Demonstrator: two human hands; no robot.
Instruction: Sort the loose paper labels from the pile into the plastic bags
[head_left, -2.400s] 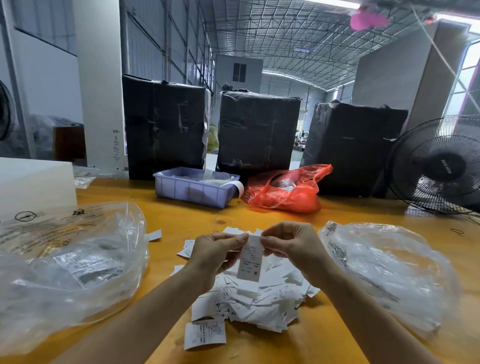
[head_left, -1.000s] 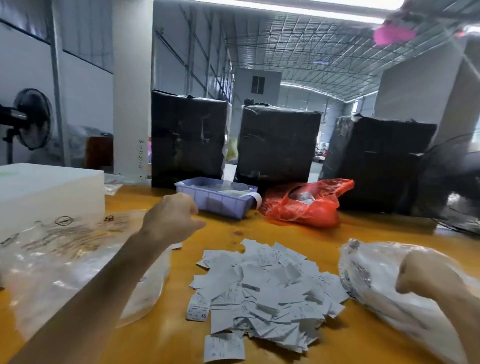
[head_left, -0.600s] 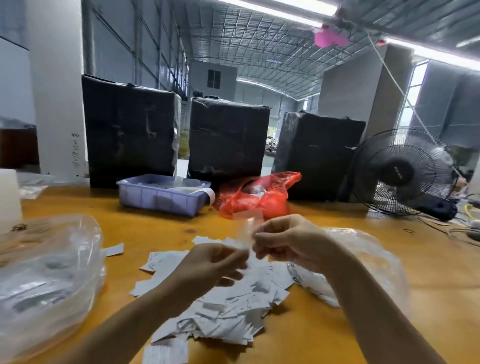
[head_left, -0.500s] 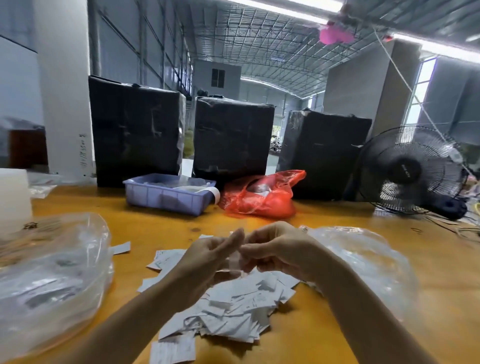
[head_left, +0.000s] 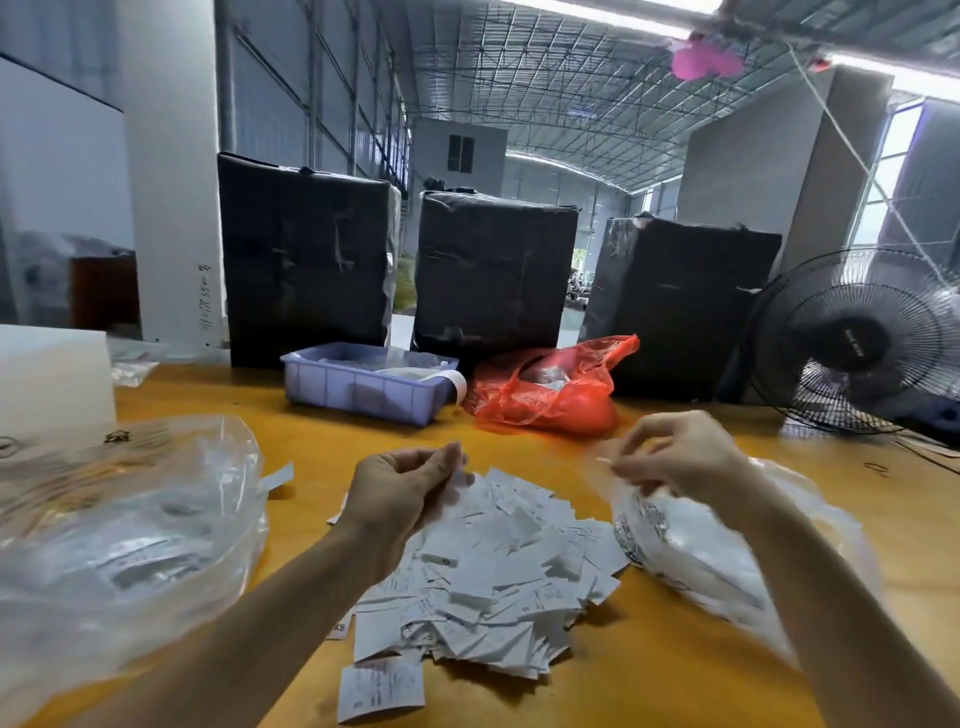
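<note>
Your right hand (head_left: 675, 457) is pinching something blurred, probably a label, over the right bag (head_left: 691, 551), presumably to drop it in. Your left hand (head_left: 405, 488), fingers curled, is hovering over the pile (head_left: 498, 566); its hold is unclear.

Table (head_left: 322, 457): we see an orange-yellow top running under both our hands.
Pile (head_left: 493, 566): loose white labels heaped on the table, below our left hand (head_left: 402, 493) and to the left of our right hand (head_left: 675, 457).
Single label (head_left: 381, 688): lies flat just in front of the pile, nearer to us than either hand.
Strip (head_left: 277, 476): one label apart, left of our left hand.
Left bag (head_left: 119, 530): clear, crumpled, left of our left hand.
Right bag (head_left: 696, 551): clear, under our right hand.
Tray (head_left: 363, 387): lilac, beyond our left hand.
Red bag (head_left: 550, 389): beyond, between our hands.
Fan (head_left: 857, 343): black, beyond our right hand.
White box (head_left: 52, 379): far left.
</note>
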